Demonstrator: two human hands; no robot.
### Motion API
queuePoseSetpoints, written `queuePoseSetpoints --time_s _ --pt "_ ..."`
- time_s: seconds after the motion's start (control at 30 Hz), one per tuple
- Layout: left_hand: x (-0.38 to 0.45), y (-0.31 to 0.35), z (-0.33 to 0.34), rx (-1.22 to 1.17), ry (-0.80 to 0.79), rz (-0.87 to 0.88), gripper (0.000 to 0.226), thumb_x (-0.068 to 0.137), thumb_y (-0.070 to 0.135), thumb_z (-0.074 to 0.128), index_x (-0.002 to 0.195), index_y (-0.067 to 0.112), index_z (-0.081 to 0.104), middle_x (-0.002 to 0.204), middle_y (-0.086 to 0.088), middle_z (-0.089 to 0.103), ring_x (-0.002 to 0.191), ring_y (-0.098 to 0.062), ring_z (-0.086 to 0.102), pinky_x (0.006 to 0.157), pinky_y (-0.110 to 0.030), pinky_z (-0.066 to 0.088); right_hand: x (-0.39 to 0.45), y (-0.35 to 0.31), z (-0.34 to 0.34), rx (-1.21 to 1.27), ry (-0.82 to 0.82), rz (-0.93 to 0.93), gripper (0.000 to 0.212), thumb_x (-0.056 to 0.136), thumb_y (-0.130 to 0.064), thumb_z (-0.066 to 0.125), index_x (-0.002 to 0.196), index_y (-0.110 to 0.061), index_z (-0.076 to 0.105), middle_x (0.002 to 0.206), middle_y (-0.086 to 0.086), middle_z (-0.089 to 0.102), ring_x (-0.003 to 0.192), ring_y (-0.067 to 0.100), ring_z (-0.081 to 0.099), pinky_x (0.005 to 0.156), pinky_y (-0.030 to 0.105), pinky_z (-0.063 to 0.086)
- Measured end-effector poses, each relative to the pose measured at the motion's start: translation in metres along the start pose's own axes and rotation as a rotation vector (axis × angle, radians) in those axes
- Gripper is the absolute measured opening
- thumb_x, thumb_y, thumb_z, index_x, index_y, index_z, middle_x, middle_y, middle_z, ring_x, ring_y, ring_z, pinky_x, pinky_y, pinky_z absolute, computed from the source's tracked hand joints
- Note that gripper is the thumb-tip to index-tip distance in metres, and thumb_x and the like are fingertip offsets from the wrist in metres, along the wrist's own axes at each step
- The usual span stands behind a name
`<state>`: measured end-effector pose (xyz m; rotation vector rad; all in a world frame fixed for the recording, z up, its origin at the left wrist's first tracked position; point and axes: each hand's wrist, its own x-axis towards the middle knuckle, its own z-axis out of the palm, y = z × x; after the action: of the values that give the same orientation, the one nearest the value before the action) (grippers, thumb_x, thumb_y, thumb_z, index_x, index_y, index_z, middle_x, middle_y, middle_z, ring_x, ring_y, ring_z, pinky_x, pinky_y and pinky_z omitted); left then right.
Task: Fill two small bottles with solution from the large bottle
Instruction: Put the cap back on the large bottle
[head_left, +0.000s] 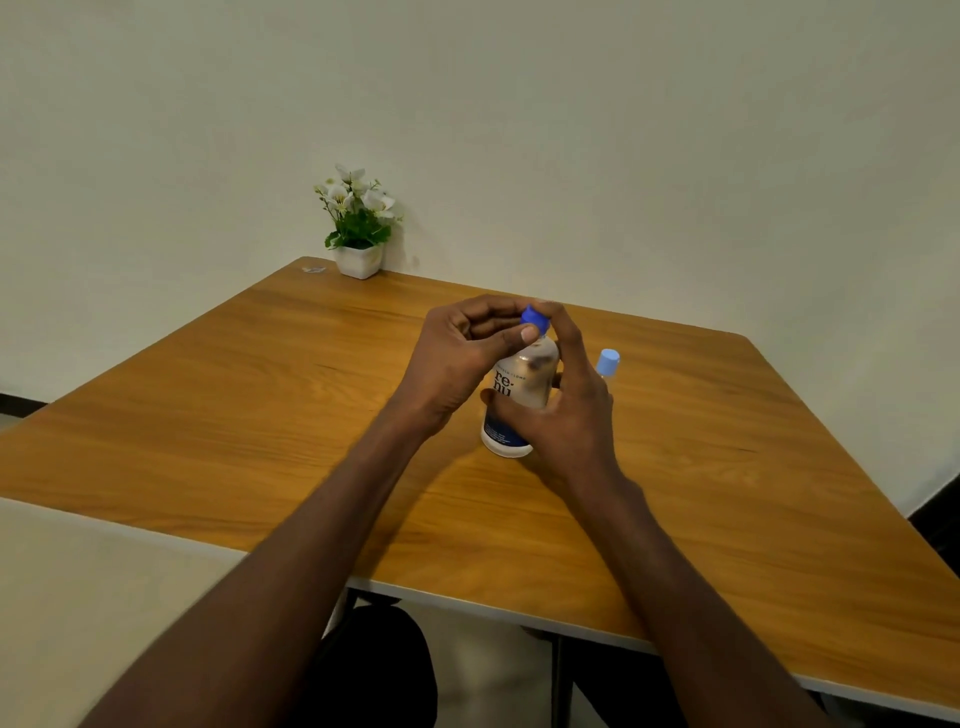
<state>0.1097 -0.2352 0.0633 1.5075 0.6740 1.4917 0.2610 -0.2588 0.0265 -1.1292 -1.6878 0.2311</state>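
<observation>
On the wooden table (260, 415), near its middle, the large bottle (519, 400) stands upright with its white base on the surface; the label shows "re-nu" above a dark blue band. Its blue cap (535, 318) is in place on the neck. The left hand (457, 364) has its fingers curled, with thumb and forefinger pinching the cap from the left side. The right hand (566, 410) wraps around the bottle body from the right, its thumb across the front of the label and its index finger reaching up to the cap. Just beside the right hand, on its far right side, a small bottle (607, 364) with a light blue cap stands upright, mostly hidden. At the far left corner, against the wall, sits a potted plant (358, 228) with white flowers
</observation>
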Motion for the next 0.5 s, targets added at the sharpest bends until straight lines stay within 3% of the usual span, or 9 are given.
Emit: queuePoseSetpoints --time_s 0.13,0.3,0.5 --pt "-0.002 0.006 0.000 0.005 -0.014 -0.029 0.031 0.091 0.005 0.077 0.122 0.001 0.073 0.112 -0.012 0.079 0.110 -0.026 0.075 0.092 -0.035 0.060 -0.004 -0.005 -0.002 -0.019 -0.010 0.016 0.110 0.076 -0.036 0.091 0.158 -0.051 0.019 0.135 -0.008 0.062 0.105 0.001 0.065 0.075 0.010 0.055" --pt "-0.003 0.011 -0.001 0.045 -0.029 -0.046 0.032 0.092 0.009 0.077 0.123 0.003 0.073 0.113 -0.010 0.079 0.110 -0.024 0.075 0.095 -0.037 0.060 -0.013 -0.003 -0.001 -0.073 0.008 0.040 0.115 0.078 -0.054 0.085 0.162 -0.052 0.007 0.147 -0.007 0.057 0.110 0.006 0.067 0.075 0.020 0.061" --pt "-0.005 0.009 -0.001 0.003 -0.022 -0.072 0.032 0.092 0.009 0.077 0.124 0.004 0.073 0.115 -0.010 0.079 0.113 -0.023 0.075 0.098 -0.039 0.059 -0.015 -0.001 -0.001 -0.029 0.042 0.086 0.111 0.073 -0.059 0.087 0.160 -0.042 0.020 0.148 -0.005 0.058 0.112 0.012 0.069 0.079 0.033 0.065"
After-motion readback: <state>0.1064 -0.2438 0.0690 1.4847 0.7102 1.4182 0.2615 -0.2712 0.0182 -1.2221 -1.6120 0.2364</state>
